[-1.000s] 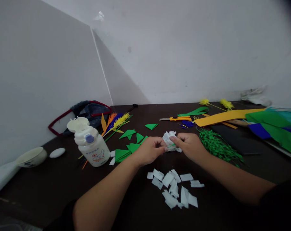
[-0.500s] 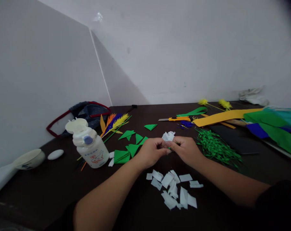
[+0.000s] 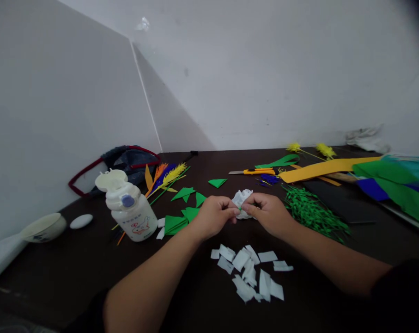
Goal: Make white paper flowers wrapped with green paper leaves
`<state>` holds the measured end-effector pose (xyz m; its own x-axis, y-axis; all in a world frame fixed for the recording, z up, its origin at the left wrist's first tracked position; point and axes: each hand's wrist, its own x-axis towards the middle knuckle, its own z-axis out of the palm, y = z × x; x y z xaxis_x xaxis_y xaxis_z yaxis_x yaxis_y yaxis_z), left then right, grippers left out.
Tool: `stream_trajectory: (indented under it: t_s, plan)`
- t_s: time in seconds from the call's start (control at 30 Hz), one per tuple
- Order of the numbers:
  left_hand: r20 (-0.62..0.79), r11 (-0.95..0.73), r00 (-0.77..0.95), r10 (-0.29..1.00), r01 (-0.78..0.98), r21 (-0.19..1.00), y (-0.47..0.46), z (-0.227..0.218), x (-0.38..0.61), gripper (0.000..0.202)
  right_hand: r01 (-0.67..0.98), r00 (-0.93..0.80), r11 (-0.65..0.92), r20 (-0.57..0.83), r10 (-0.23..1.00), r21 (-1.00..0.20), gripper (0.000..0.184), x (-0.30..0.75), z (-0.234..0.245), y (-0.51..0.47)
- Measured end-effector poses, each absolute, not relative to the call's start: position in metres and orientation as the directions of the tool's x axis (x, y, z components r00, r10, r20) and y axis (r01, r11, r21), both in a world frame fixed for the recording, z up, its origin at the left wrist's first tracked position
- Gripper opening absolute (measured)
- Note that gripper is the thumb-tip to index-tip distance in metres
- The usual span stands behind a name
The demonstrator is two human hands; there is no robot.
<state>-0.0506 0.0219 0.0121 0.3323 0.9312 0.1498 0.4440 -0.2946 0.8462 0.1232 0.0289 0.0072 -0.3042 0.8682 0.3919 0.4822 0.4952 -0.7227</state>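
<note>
Over the dark table (image 3: 67,273), my left hand (image 3: 214,216) and my right hand (image 3: 270,212) meet fingertip to fingertip. Both pinch a thin green strip (image 3: 241,209), of which only a sliver shows between them. A crumpled white tissue (image 3: 240,200) lies just behind the fingers; I cannot tell whether it touches them. Several white paper scraps (image 3: 251,272) are scattered on the table in front of my hands. Green paper triangles (image 3: 185,208) lie to the left of my left hand.
A white glue bottle (image 3: 128,207) with its cap flipped up stands at the left. A pile of green fringe strips (image 3: 311,210) lies right of my right hand. Behind are a yellow utility knife (image 3: 256,171), paper flowers (image 3: 166,175), coloured sheets (image 3: 396,182), a bowl (image 3: 43,227) and a bag (image 3: 126,159).
My hands stay together at the same place, shifting only slightly. The green strip between the fingers shows less than a second ago. Nothing else on the table has moved.
</note>
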Motion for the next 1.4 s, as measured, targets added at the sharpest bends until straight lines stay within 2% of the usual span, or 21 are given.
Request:
stream_trajectory:
  t_s: [0.27, 0.57, 0.67, 0.87, 1.0, 1.07, 1.17, 1.4]
  plan:
    - [0.177, -0.345, 0.339, 0.924, 0.540, 0.768, 0.020, 0.016, -0.048, 0.018, 0.555, -0.288, 0.509, 0.422, 0.859, -0.658, 0.027, 0.120, 0.005, 0.027]
    - [0.343, -0.526, 0.400, 0.850, 0.612, 0.591, 0.016, 0.024, -0.047, 0.017, 0.523, -0.294, 0.453, 0.345, 0.891, -0.722, 0.034, 0.120, 0.005, 0.026]
    - [0.356, -0.541, 0.408, 0.841, 0.631, 0.557, 0.015, 0.024, -0.046, 0.017, 0.514, -0.284, 0.436, 0.333, 0.899, -0.739, 0.038, 0.120, 0.006, 0.026]
    - [0.352, -0.529, 0.394, 0.849, 0.648, 0.548, 0.017, 0.022, -0.046, 0.017, 0.497, -0.279, 0.430, 0.330, 0.902, -0.754, 0.044, 0.121, 0.003, 0.029]
    - [0.336, -0.501, 0.373, 0.865, 0.627, 0.596, 0.019, 0.022, -0.049, 0.019, 0.336, -0.310, 0.453, 0.357, 0.881, -0.826, 0.026, 0.121, -0.001, 0.030]
    - [0.315, -0.476, 0.358, 0.879, 0.613, 0.630, 0.019, 0.021, -0.050, 0.017, 0.297, -0.303, 0.445, 0.358, 0.883, -0.845, 0.022, 0.121, -0.001, 0.031]
    - [0.284, -0.452, 0.358, 0.889, 0.599, 0.661, 0.019, 0.020, -0.051, 0.017, 0.390, -0.281, 0.449, 0.360, 0.890, -0.804, 0.015, 0.120, 0.001, 0.029]
    - [0.273, -0.461, 0.380, 0.884, 0.606, 0.648, 0.019, 0.019, -0.050, 0.019, 0.544, -0.255, 0.473, 0.400, 0.880, -0.693, 0.025, 0.121, 0.005, 0.026]
